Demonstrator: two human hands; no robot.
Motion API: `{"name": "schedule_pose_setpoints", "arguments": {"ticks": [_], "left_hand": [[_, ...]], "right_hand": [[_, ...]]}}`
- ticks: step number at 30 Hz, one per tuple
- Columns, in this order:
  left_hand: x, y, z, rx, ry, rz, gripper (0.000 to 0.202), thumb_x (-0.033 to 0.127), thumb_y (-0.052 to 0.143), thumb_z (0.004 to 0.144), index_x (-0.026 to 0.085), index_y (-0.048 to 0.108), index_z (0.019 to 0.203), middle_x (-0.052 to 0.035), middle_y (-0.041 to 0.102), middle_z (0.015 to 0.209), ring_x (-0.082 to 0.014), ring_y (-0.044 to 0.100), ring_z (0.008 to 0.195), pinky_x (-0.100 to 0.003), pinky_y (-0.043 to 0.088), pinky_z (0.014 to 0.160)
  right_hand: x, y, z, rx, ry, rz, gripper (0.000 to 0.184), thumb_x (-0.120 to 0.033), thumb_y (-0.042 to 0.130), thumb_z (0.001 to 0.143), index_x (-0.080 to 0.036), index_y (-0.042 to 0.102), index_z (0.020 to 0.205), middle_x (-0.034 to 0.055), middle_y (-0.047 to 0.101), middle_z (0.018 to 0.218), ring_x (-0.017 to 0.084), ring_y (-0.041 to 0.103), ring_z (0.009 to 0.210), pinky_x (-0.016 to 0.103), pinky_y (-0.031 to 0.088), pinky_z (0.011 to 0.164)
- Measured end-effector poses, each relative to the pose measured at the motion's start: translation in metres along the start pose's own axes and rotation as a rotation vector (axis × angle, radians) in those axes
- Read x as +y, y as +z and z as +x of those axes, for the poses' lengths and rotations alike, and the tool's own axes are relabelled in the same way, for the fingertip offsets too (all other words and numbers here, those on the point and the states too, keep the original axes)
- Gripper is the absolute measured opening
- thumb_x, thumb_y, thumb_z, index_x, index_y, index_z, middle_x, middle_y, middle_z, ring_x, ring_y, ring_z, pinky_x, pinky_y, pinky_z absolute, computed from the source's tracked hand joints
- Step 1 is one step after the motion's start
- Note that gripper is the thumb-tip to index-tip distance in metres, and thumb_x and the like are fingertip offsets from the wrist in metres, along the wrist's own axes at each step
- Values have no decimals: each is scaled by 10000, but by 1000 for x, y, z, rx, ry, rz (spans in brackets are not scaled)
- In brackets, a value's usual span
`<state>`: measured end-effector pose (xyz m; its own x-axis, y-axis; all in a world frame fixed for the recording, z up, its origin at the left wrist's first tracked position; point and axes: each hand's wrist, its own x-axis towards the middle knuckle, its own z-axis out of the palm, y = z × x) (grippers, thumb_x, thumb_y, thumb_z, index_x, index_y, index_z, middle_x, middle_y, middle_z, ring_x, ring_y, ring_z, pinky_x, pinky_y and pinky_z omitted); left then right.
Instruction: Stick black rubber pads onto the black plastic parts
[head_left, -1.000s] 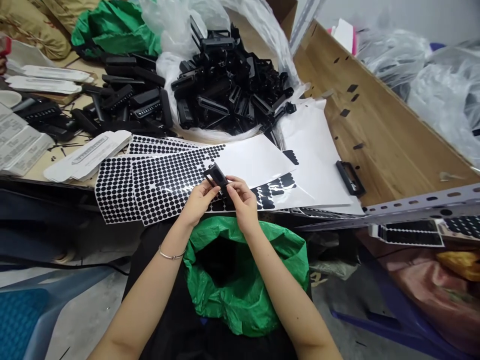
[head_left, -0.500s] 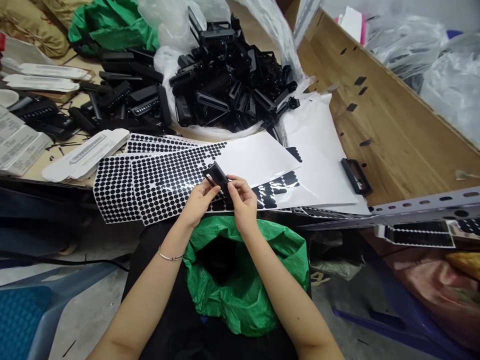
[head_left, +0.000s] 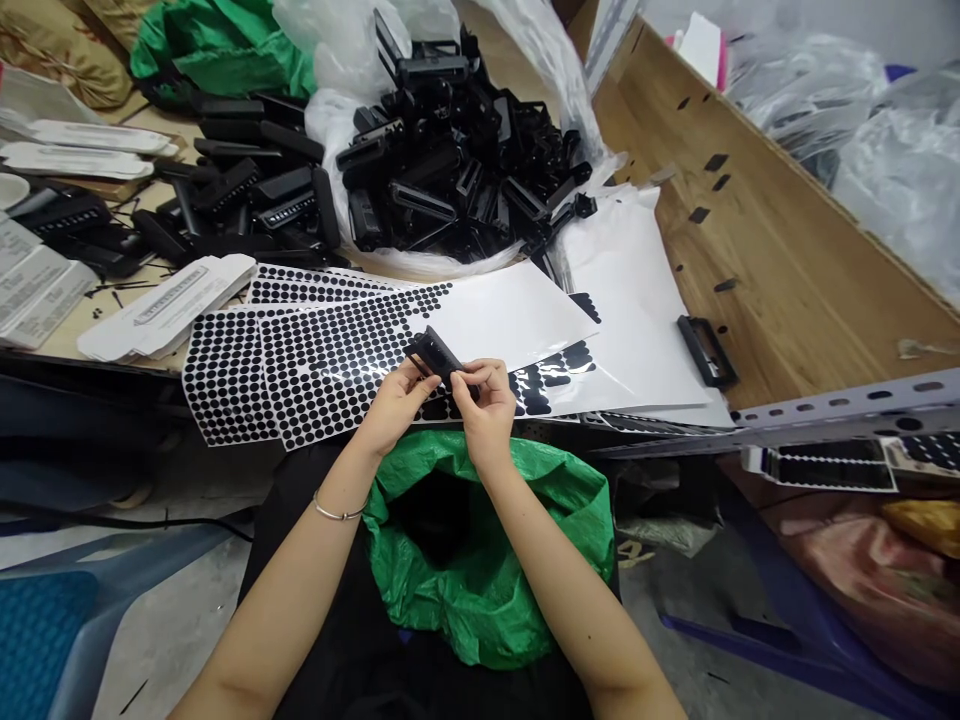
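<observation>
Black part (head_left: 439,355): between both hands, oblong, dark, slanted, far end leaning left; slim bar along left side; finer detail too small to tell.
Left hand (head_left: 391,404): thumb and fingers pinching its left side.
Right hand (head_left: 486,408): thumb and fingers pinching its near right end.
Dotted sheets (head_left: 319,375): under grip, spreading left.
Green bag (head_left: 491,630): open-mouthed, below grip.

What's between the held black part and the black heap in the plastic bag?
In the head view: the dotted sheet, plain white toward its right, then the plastic bag's near rim, between the black part and the black heap.
</observation>
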<state>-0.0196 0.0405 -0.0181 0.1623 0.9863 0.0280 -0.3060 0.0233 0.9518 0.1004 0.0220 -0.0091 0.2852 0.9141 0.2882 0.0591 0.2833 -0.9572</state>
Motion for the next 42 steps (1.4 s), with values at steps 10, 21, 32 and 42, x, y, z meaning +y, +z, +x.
{"name": "schedule_pose_setpoints", "arguments": {"ticks": [10,21,32,42], "left_hand": [[0,0,-2,-31,31,39,320,435,742,748,197,719,960,-69,714,1087,-251,605,1095,-399,435,1014],[3,11,-5,-12,26,27,257,427,749,741,199,730,859,-76,651,1092,-228,620,1009,-325,501,876],[12,0,-2,153,-105,-322,389,572,611,824,207,683,939,-53,658,1020,-166,594,896,-275,501,766],[20,-16,2,378,-179,-585,302,501,578,833,202,618,832,-27,606,875,-130,553,752,-247,478,689]], "right_hand": [[0,-14,10,-139,291,268,568,-385,836,630,-293,556,1115,13,630,1112,186,652,991,392,495,974],[-14,-24,6,-156,272,120,342,-437,791,678,-231,667,922,29,693,1057,221,667,941,385,616,797],[-69,-63,1,-195,-310,-405,166,-230,758,757,-269,645,872,46,718,941,239,676,898,416,543,849],[-86,-61,-28,-1323,100,-643,364,-111,843,629,-272,740,939,31,757,941,237,728,852,296,581,715]]}}
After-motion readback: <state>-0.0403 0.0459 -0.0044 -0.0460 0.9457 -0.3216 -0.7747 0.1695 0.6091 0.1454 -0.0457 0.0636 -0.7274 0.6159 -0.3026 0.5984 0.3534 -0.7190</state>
